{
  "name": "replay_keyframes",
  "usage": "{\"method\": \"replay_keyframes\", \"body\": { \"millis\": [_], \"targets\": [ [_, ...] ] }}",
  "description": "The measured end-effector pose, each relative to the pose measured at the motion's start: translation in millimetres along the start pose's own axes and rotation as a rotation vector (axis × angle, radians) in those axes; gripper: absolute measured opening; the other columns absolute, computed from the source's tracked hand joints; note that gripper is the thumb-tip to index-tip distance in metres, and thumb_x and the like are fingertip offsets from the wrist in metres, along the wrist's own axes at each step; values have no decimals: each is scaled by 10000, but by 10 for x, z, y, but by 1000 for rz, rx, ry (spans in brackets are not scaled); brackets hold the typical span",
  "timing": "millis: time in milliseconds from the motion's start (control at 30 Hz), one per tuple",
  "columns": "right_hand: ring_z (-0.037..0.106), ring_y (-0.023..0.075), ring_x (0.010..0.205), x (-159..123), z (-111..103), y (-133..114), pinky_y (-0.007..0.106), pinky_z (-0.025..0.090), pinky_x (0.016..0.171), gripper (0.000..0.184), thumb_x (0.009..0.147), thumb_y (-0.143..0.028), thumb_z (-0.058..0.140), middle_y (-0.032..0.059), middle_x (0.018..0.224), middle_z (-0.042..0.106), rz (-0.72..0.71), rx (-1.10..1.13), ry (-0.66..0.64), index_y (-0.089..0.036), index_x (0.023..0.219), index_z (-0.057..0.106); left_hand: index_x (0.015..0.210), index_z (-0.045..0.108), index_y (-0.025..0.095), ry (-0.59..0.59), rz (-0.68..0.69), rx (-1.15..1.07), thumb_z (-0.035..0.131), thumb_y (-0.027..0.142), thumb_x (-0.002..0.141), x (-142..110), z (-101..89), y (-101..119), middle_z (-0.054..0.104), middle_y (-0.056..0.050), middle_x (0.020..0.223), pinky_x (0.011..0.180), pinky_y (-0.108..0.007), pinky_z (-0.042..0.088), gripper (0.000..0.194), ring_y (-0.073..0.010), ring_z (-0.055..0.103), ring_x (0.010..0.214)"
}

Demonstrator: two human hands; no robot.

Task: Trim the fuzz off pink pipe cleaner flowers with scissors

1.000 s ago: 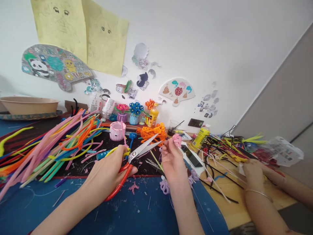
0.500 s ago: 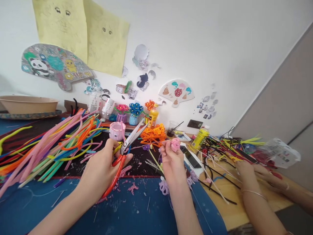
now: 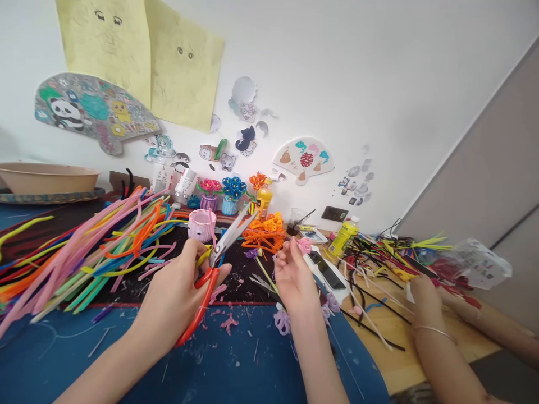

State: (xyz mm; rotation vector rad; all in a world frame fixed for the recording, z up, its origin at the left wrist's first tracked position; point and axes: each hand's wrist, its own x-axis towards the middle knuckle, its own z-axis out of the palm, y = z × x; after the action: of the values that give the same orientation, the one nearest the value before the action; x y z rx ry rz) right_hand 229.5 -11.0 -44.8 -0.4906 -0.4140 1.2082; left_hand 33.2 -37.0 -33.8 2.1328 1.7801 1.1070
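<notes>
My left hand (image 3: 179, 280) is closed around scissors (image 3: 223, 247) with red handles, their blades slightly apart and pointing up and away to the right. To its right, my right hand (image 3: 295, 275) pinches a small pink pipe-cleaner flower (image 3: 305, 244), partly hidden behind the fingertips. A pink striped pot (image 3: 201, 225) stands just beyond the left hand. Below that hand, pink scraps (image 3: 228, 324) lie on the blue mat (image 3: 210, 365). Lilac flower loops (image 3: 282, 321) rest beside my right wrist, near a green stem.
Colourful pipe cleaners (image 3: 84, 247) spread across the left. Orange pipe-cleaner pieces (image 3: 265, 231) lie ahead, with small flower pots (image 3: 230, 205) behind. A phone (image 3: 328, 271) and a yellow bottle (image 3: 343, 238) stand to the right. Another person's hands (image 3: 425, 297) work at the far right.
My right hand has turned, so its palm shows more and the pink flower sits further behind the fingers. The scissors have shifted only slightly. The other person's hands have moved a little.
</notes>
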Motion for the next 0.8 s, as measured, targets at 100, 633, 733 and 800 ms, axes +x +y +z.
{"method": "replay_keyframes", "body": {
  "millis": [100, 633, 733, 800],
  "targets": [
    [501, 30, 518, -3, -2, 8, 125, 425, 468, 256, 614, -256, 839, -77, 663, 606, -67, -44, -1, -196, 751, 631, 829, 346, 258, -59, 14, 26, 431, 550, 819, -11, 18, -2, 480, 77, 564, 496, -236, 335, 304, -152, 492, 499],
    [634, 118, 652, -117, 92, 26, 253, 504, 650, 161, 614, -216, 808, -21, 675, 696, -296, -212, -51, -171, 704, 683, 925, 456, 231, 11, 280, 437, 401, 541, 892, -72, 114, -86, 658, -32, 841, 518, -291, 319, 317, -264, 660, 738],
    [645, 120, 662, -121, 103, 17, 257, 520, 667, 158, 609, -199, 807, -20, 675, 700, -281, -182, -63, -172, 696, 678, 930, 456, 228, 10, 280, 472, 405, 530, 896, -71, 134, -100, 659, -26, 811, 484, -288, 292, 308, -269, 664, 710],
    [641, 111, 638, -118, 104, 9, 241, 521, 640, 166, 599, -185, 811, -22, 662, 699, -256, -151, -55, -172, 693, 675, 954, 462, 225, 6, 291, 485, 419, 508, 898, -65, 142, -111, 665, -24, 813, 468, -287, 279, 292, -267, 664, 691]
  ]
}}
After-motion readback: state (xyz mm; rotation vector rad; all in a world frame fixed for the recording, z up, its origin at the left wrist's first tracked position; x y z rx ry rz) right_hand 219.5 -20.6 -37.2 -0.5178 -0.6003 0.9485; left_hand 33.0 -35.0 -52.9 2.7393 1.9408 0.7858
